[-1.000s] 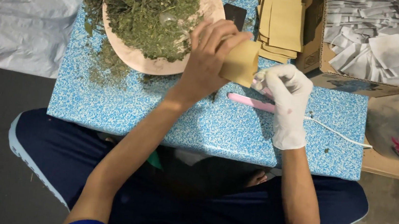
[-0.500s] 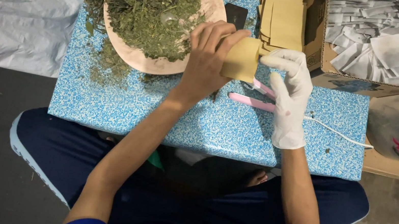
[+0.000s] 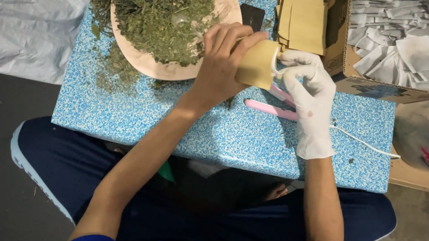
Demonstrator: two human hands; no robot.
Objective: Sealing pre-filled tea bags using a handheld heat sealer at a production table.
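A tan pouch (image 3: 258, 64) is held above the blue table (image 3: 170, 120), gripped in the curled fingers of the bare left hand (image 3: 222, 63). The gloved right hand (image 3: 312, 94) pinches the pouch's right edge with its fingertips (a white edge shows there). Just below lies a pink sealer (image 3: 271, 109) with a white cord (image 3: 366, 145). Left is a plate (image 3: 177, 68) of dried herbs (image 3: 152, 7); behind, stacked pouches (image 3: 302, 21) and a box (image 3: 373, 89) of white sachets (image 3: 406, 46).

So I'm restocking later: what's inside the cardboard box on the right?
The cardboard box holds a loose heap of white filter bags, piled to its rim. Whatever lies beneath them, and the box floor, is covered. Its top end runs out of view.
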